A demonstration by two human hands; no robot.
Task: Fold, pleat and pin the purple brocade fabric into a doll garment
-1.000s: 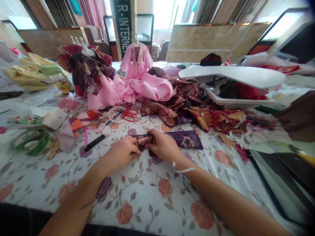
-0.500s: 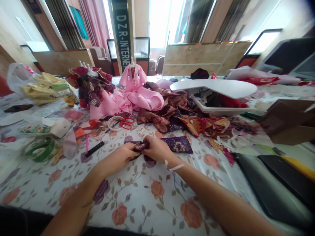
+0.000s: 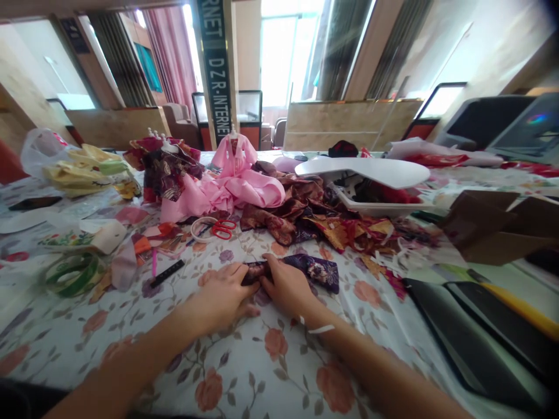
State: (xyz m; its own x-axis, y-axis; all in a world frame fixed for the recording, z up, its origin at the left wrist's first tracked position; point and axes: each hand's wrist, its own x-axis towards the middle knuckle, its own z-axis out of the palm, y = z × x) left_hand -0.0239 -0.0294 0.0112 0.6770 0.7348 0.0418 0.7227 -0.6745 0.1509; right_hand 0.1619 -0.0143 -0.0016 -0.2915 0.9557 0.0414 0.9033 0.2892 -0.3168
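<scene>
"So, from the left: green tape roll (image 3: 74, 274), black notched strip (image 3: 167, 273), then floral tablecloth (image 3: 244, 364) running up to the left hand (image 3: 222, 294). Where was the room?"

"Across the front, flowered cloth between the two forearms. Over on the right, the dark folder's (image 3: 454, 326) slanted edge bounded that side."

"And against half a second before?"

"Left hand had flattened! One fingertip stood apart, low; the others met the cloth, though whether they pinched it, I couldn't tell. Right hand (image 3: 288, 288) had thumb and finger clamped on the purple fabric piece (image 3: 325, 273). Flat earlier, that piece had buckled upward just beside the right hand."

"Which way did it lie?"

"On the tablecloth, passing beneath both hands, long axis left to right. Its blunt, flowered end pointed right, angled slightly toward the person."
</scene>
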